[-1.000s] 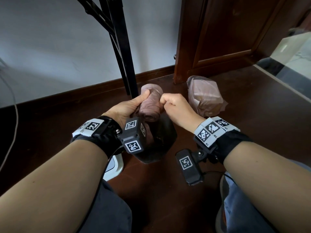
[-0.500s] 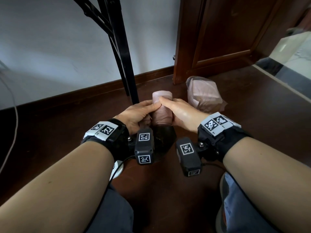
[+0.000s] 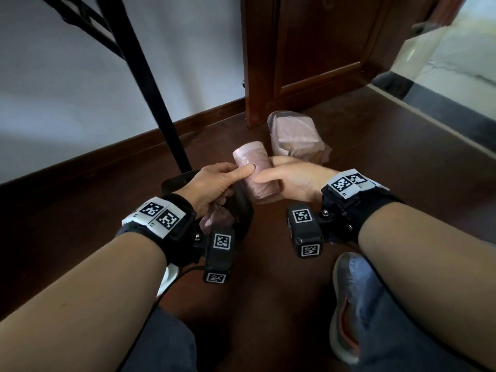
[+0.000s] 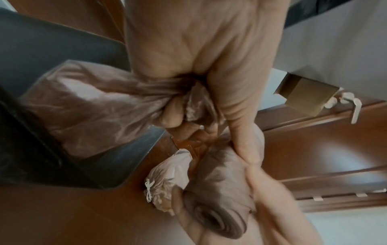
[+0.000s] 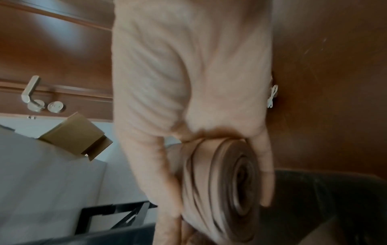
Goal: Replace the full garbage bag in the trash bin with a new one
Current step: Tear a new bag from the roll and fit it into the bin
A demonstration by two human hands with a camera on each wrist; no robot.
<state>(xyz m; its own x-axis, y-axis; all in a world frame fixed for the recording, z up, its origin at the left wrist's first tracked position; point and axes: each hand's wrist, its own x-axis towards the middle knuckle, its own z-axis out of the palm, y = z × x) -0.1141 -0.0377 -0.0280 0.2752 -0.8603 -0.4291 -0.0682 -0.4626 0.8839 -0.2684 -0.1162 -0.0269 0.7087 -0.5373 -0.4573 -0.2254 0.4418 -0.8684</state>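
Observation:
A roll of pink garbage bags (image 3: 255, 170) is held above the black trash bin (image 3: 243, 210) between both hands. My right hand (image 3: 273, 173) wraps round the roll (image 5: 226, 182) from the right. My left hand (image 3: 233, 175) presses its thumb on the roll's left side. Its fingers grip the bunched end of a loose pink bag (image 4: 104, 102) that hangs into the bin (image 4: 52, 49). The full bag (image 3: 295, 138), tied with a white string (image 4: 148, 189), lies on the floor just past the roll.
A black table leg (image 3: 161, 116) slants down to the floor behind the bin. The wooden door frame (image 3: 257, 63) stands beside the full bag, with a glass pane (image 3: 442, 63) further right. My shoe (image 3: 349, 304) is under the right arm. A cardboard box (image 4: 303, 96) shows near the door.
My right hand went from a fist beside the roll to a grip round it. The left hand slid off to the roll's left side, keeping the loose bag bunched in its fingers.

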